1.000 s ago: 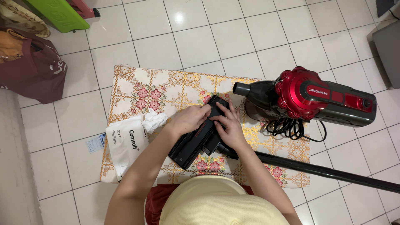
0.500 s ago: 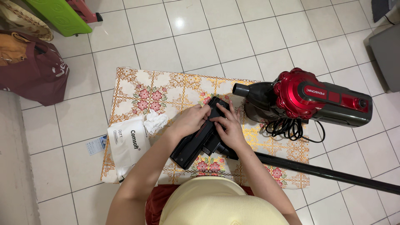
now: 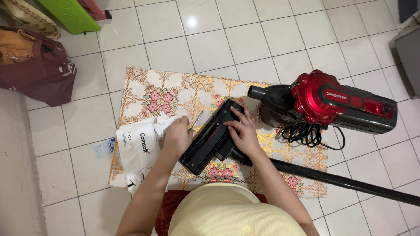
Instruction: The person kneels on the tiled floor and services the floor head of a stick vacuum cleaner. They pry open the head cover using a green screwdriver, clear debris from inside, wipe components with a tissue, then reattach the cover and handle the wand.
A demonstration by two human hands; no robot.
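A black vacuum floor head [image 3: 205, 150] lies upside down on a floral mat [image 3: 148, 91], joined to a long black tube [image 3: 341, 181] that runs off to the right. My right hand [image 3: 243, 133] rests on top of the head, fingers spread, holding it down. To the left of the head, my left hand [image 3: 177, 136] is over the mouth of a white tissue pack [image 3: 136, 150], its fingers curled on a white tissue [image 3: 162, 124]. A thin metal stick [image 3: 197, 120] lies between the pack and the head.
A red and grey vacuum body [image 3: 332, 100] with a coiled black cord [image 3: 306, 133] stands on the mat's right side. A maroon bag [image 3: 39, 70] and a green plastic item [image 3: 72, 13] are at the far left. A grey object [image 3: 409, 52] sits at the right edge.
My left hand has left the vacuum head and moved left to the tissue pack. My right hand stays on the head, which now shows more of its underside.
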